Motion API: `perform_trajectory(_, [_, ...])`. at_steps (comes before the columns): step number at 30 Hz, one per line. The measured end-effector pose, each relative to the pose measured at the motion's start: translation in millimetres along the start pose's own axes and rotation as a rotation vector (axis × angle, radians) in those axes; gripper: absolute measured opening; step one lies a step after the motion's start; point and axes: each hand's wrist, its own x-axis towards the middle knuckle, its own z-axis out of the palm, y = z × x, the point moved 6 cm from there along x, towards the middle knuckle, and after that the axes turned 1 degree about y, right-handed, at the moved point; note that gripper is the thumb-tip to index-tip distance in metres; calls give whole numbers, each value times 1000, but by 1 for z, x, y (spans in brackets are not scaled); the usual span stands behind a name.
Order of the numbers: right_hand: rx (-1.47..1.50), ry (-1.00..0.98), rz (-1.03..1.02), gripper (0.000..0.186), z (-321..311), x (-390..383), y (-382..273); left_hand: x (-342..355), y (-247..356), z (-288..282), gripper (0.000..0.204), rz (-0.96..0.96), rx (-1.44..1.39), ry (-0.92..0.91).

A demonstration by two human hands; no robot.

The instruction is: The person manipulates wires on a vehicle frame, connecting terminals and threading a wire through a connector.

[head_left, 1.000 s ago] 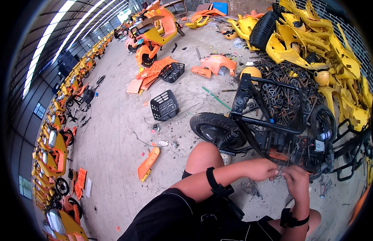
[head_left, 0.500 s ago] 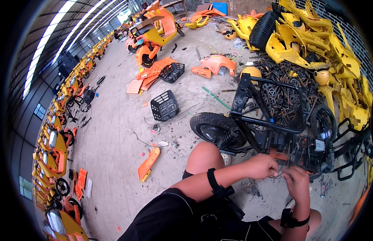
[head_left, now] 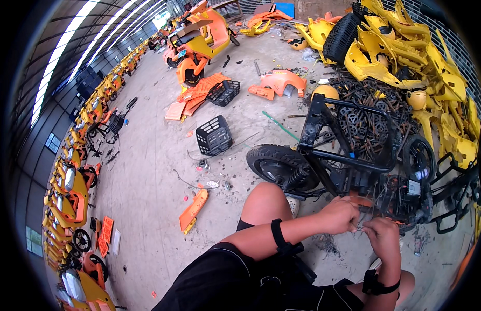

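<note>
In front of me is a stripped black scooter frame with a rear wheel and a tangle of exposed wiring and components at its lower right. My left hand is closed in a pinch on thin wires hanging beside that assembly. Just right of it, my right hand also pinches the wires, its fingertips close to the left hand's. The exact strands between the fingers are too small to tell apart. An orange part shows behind my hands.
Yellow body panels and black metal parts are heaped at the back right. Black crates, orange panels and an orange-yellow scooter stand or lie ahead. A long row of scooters lines the left side.
My left hand has risen slightly along the wires, while my right hand stays nearly in place. The whole view has shifted very slightly to the right.
</note>
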Motion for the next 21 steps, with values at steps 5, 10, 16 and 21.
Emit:
perform_trajectory(5, [-10, -11, 8, 11, 0, 0, -2, 0, 1, 0, 20, -33, -20, 4])
perform_trajectory(10, [-23, -36, -7, 12, 2, -1, -1, 0, -2, 2, 25, -84, -27, -1])
perform_trajectory(16, [-20, -50, 28, 12, 3, -1, 0, 1, -1, 2, 29, -85, -18, -2])
perform_trajectory(21, [-32, -46, 19, 11, 4, 0, -1, 1, -2, 5, 30, -85, -41, 2])
